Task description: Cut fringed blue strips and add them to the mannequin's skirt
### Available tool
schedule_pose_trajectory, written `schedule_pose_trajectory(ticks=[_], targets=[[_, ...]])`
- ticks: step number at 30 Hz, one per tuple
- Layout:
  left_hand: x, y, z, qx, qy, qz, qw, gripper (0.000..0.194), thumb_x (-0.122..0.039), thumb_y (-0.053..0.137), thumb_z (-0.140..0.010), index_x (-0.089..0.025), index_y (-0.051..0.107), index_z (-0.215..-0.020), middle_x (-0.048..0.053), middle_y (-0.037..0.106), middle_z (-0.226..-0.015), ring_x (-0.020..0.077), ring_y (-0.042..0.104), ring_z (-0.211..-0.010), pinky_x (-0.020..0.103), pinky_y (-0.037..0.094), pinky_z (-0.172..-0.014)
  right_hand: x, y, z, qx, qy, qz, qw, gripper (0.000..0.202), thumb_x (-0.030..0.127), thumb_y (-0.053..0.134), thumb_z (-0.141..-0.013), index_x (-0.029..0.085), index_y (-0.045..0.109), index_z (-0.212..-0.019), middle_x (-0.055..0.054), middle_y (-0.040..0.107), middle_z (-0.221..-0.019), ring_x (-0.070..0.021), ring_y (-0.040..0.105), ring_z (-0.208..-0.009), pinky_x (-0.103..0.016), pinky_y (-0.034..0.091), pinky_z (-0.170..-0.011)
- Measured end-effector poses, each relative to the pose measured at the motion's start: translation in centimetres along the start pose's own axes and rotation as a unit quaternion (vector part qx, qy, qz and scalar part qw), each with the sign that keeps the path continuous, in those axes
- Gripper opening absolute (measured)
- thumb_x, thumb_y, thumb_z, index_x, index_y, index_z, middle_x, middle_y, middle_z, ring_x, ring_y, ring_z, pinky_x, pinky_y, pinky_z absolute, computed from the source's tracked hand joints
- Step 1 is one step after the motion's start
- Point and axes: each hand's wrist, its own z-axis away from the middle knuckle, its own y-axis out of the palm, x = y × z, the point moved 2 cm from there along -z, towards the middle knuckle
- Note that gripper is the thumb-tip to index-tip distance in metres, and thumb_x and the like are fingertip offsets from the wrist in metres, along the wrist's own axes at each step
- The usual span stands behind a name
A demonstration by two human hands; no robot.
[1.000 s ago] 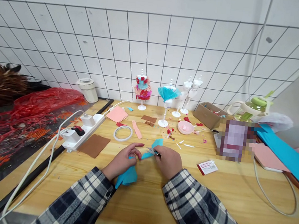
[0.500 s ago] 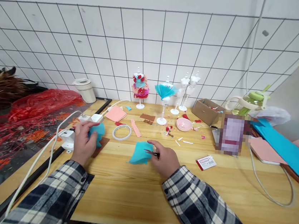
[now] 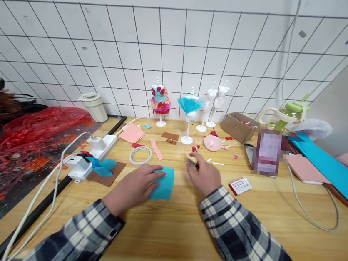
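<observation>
My left hand (image 3: 136,187) lies with fingers spread over the left part of a blue paper square (image 3: 165,184) on the wooden table. To the right of the square, my right hand (image 3: 203,173) is closed around dark-handled scissors (image 3: 193,162), whose blurred tips point up and left. A crumpled blue paper piece (image 3: 103,167) rests on brown paper (image 3: 110,177) by the power strip. Behind the hands stands a small white mannequin with a blue fan-shaped top (image 3: 190,105).
A tape roll (image 3: 140,155), pink paper (image 3: 132,133) and a pink bowl (image 3: 213,143) lie behind my hands. A power strip (image 3: 103,147) with cables is at left. A cardboard box (image 3: 239,127) and a tag (image 3: 240,186) are at right.
My left hand has let go of the crumpled blue piece and moved right onto the blue square. My right hand with the scissors has lifted off the square, slightly up and right.
</observation>
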Motion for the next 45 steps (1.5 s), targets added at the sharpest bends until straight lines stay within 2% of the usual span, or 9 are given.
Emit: schedule_pose_trajectory(ticks=[4, 10, 13, 17, 20, 23, 27, 34, 45], targets=[[0.4, 3.0, -4.0, 0.082, -0.006, 0.003, 0.997, 0.052, -0.044, 0.069, -0.078, -0.023, 0.063, -0.125, 0.013, 0.058, -0.135, 0.0349, 0.054, -0.121, 0.050, 0.042, -0.101, -2.9, -2.0, -1.7, -0.034, 0.097, 0.088, 0.991, 0.041, 0.037, 0.040, -0.094, 0.018, 0.050, -0.130, -0.015, 0.068, -0.107, -0.0273, 0.066, -0.091, -0.034, 0.045, -0.071], [2.5, 3.6, -4.4, -0.031, -0.018, 0.013, 0.999, 0.033, -0.033, 0.043, -0.097, -0.026, 0.069, -0.116, 0.007, 0.064, -0.129, 0.0264, 0.053, -0.122, 0.047, 0.039, -0.105, -5.5, -0.2, -2.5, 0.016, 0.063, 0.140, 0.988, 0.030, 0.022, 0.047, -0.089, 0.016, 0.063, -0.114, -0.017, 0.064, -0.107, -0.0302, 0.059, -0.102, -0.040, 0.044, -0.082], [2.2, 2.9, -3.6, -0.103, -0.026, -0.008, 0.994, 0.038, -0.035, 0.045, -0.095, -0.026, 0.059, -0.130, 0.007, 0.050, -0.146, 0.0277, 0.037, -0.137, 0.049, 0.029, -0.113, -4.9, 0.0, -2.2, -0.065, 0.008, 0.106, 0.992, 0.034, 0.026, 0.053, -0.088, 0.017, 0.062, -0.119, -0.016, 0.060, -0.121, -0.0322, 0.052, -0.113, -0.045, 0.041, -0.093], [1.9, 4.0, -3.3, 0.013, -0.026, -0.047, 0.998, 0.066, -0.051, 0.060, -0.083, -0.025, 0.046, -0.142, 0.010, 0.032, -0.157, 0.0369, 0.020, -0.145, 0.057, 0.018, -0.115, -2.4, 0.0, -1.1, -0.145, -0.166, -0.029, 0.975, 0.033, 0.023, 0.046, -0.092, 0.016, 0.062, -0.120, -0.013, 0.060, -0.123, -0.0240, 0.049, -0.117, -0.039, 0.037, -0.104], [2.3, 4.9, -3.2, 0.050, -0.052, -0.035, 0.997, 0.078, -0.058, 0.060, -0.080, -0.023, 0.039, -0.146, 0.012, 0.027, -0.158, 0.0384, 0.017, -0.145, 0.060, 0.014, -0.114, -0.3, 1.3, 0.1, -0.067, -0.291, -0.086, 0.951, 0.025, 0.020, 0.048, -0.091, 0.018, 0.068, -0.107, -0.009, 0.066, -0.109, -0.0205, 0.054, -0.106, -0.036, 0.041, -0.099], [2.3, 4.3, -3.2, 0.002, -0.053, 0.002, 0.999, 0.081, -0.057, 0.064, -0.077, -0.023, 0.039, -0.145, 0.013, 0.033, -0.155, 0.0367, 0.024, -0.142, 0.056, 0.017, -0.114, 1.1, 3.1, 1.1, 0.053, -0.355, -0.090, 0.929, 0.023, 0.020, 0.056, -0.087, 0.021, 0.069, -0.105, -0.006, 0.068, -0.107, -0.0197, 0.055, -0.103, -0.035, 0.043, -0.095], [1.5, 2.3, -3.1, -0.051, -0.022, 0.056, 0.997, 0.032, -0.033, 0.058, -0.084, -0.021, 0.062, -0.113, 0.010, 0.061, -0.122, 0.0267, 0.052, -0.115, 0.043, 0.036, -0.102, 1.5, 4.4, 1.5, 0.121, -0.343, -0.055, 0.930, 0.041, 0.026, 0.066, -0.081, 0.020, 0.062, -0.122, -0.008, 0.065, -0.118, -0.0223, 0.054, -0.110, -0.037, 0.041, -0.095], [0.1, 2.2, -2.6, 0.092, 0.012, 0.044, 0.995, 0.019, -0.035, 0.067, -0.078, -0.022, 0.070, -0.091, 0.006, 0.067, -0.093, 0.0239, 0.059, -0.091, 0.035, 0.043, -0.079, 1.4, 3.6, 1.5, 0.143, -0.323, 0.016, 0.935, 0.016, 0.032, 0.066, -0.083, 0.025, 0.073, -0.096, -0.004, 0.069, -0.096, -0.0212, 0.056, -0.097, -0.036, 0.039, -0.085], [-0.6, 2.2, -2.6, 0.101, 0.015, 0.042, 0.994, 0.035, -0.047, 0.073, -0.071, -0.024, 0.071, -0.097, 0.006, 0.069, -0.096, 0.0260, 0.061, -0.094, 0.035, 0.042, -0.082, 1.1, 4.6, 1.0, 0.147, -0.299, 0.003, 0.943, 0.019, 0.026, 0.054, -0.092, 0.021, 0.072, -0.097, -0.006, 0.068, -0.096, -0.0170, 0.059, -0.094, -0.030, 0.041, -0.085]])
